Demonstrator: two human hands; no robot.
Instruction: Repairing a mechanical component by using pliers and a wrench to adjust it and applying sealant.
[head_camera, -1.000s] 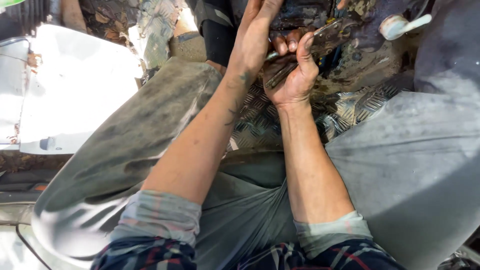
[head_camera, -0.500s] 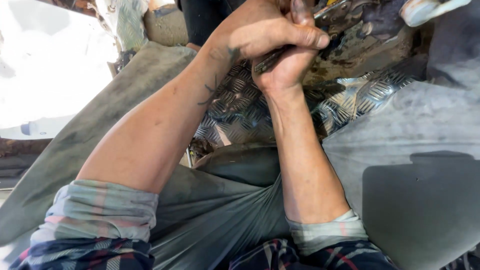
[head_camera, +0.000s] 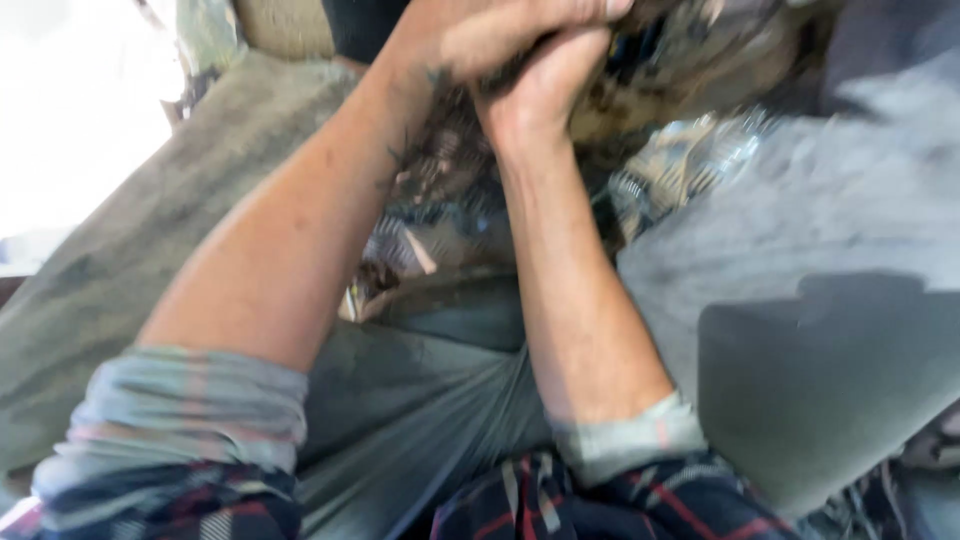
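Clasping together — left hand (head_camera: 480, 35) over right hand (head_camera: 545, 85); held thing blurred, axis unclear.

Motion blur smears both hands (head_camera: 520, 50), clasped at the top edge, hiding whatever they grip.

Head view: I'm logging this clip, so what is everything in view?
Ridged metal tread plate: one, silvery, soiled, between the knees beneath the hands.
Grey-green work trousers: one pair, dusty, across the lower frame.
Dark plaid shirt sleeves, rolled cuffs: two, bottom edge.
Blurred dark object in the grip: cannot tell what it is.
Left hand: one, top centre, folded over the right.
Right hand: one, clenched under the left.
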